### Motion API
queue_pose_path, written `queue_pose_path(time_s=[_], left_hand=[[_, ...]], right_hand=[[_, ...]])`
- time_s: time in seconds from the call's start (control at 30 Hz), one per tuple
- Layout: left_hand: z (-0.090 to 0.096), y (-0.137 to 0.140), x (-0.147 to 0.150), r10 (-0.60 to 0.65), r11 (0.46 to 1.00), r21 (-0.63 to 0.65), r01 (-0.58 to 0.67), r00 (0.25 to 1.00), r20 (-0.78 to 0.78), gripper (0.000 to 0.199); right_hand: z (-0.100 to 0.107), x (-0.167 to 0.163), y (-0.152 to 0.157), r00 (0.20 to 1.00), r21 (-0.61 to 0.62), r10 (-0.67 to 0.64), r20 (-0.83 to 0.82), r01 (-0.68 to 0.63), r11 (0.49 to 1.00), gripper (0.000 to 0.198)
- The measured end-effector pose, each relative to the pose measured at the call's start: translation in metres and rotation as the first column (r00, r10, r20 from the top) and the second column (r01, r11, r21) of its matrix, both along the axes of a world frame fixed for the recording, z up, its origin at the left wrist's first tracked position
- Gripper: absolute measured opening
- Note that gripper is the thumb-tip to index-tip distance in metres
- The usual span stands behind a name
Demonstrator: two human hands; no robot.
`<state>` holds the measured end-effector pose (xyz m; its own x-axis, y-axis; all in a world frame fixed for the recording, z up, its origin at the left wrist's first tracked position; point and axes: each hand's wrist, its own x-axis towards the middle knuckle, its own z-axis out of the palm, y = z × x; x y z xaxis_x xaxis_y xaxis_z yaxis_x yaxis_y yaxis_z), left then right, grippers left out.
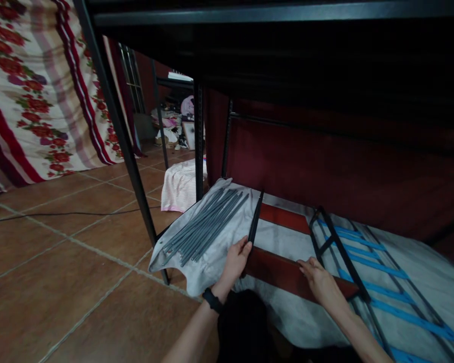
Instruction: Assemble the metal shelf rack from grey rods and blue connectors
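A black metal frame with two reddish-brown boards lies across the white cloth [287, 194] on the lower level. My left hand [235, 259], a dark band on its wrist, is closed at the frame's left end, where the black bar [256, 219] meets the nearer brown board [278, 269]. With fingers bent, my right hand [318, 282] pinches the upper edge of that same board, toward its right part. The farther brown board [283, 218] lies beyond, untouched. Left of the frame, a bundle of grey rods [208, 227] rests on the cloth.
Black frames with blue strips [378, 264] lie at the right. Overhead runs the dark upper level's metal edge [280, 14], with a slanted black post [123, 131] at the left. A floral curtain [34, 91] hangs beyond the tiled floor [79, 262], which a dark cable [71, 214] crosses.
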<state>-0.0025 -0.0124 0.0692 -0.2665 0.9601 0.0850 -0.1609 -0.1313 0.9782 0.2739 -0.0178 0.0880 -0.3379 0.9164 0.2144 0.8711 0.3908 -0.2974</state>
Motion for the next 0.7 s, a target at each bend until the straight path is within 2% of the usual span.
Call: queue_pose_path(time_s=[0.13,0.23,0.43,0.5,0.6,0.7], left_hand=[[0.0,-0.009,0.007,0.058,0.996,0.079,-0.049,0.991,-0.117,0.051],[0.001,-0.013,0.01,0.088,0.991,0.111,-0.067,0.977,-0.194,0.048],[0.005,-0.017,0.009,0.101,0.993,0.084,-0.088,0.982,-0.161,0.05],[0.008,-0.016,0.006,0.063,0.997,0.043,-0.058,0.991,-0.114,0.052],[0.011,-0.011,0.001,-0.022,0.999,-0.035,0.025,0.997,0.07,0.046],[0.011,-0.007,0.0,-0.002,0.996,-0.087,0.021,0.979,0.205,0.036]], right_hand=[[0.001,-0.007,-0.005,0.996,0.0,-0.045,0.078,0.045,0.999,0.04],[-0.001,-0.011,-0.006,0.988,0.006,-0.059,0.146,0.059,0.998,0.04],[-0.004,-0.016,-0.004,0.97,0.05,-0.123,0.208,0.115,0.992,0.035],[-0.003,-0.017,-0.006,0.968,0.049,-0.125,0.218,0.117,0.992,0.036],[0.0,-0.018,-0.009,0.961,0.046,-0.129,0.244,0.122,0.992,0.037],[0.004,-0.02,-0.011,0.96,0.044,-0.135,0.245,0.129,0.991,0.037]])
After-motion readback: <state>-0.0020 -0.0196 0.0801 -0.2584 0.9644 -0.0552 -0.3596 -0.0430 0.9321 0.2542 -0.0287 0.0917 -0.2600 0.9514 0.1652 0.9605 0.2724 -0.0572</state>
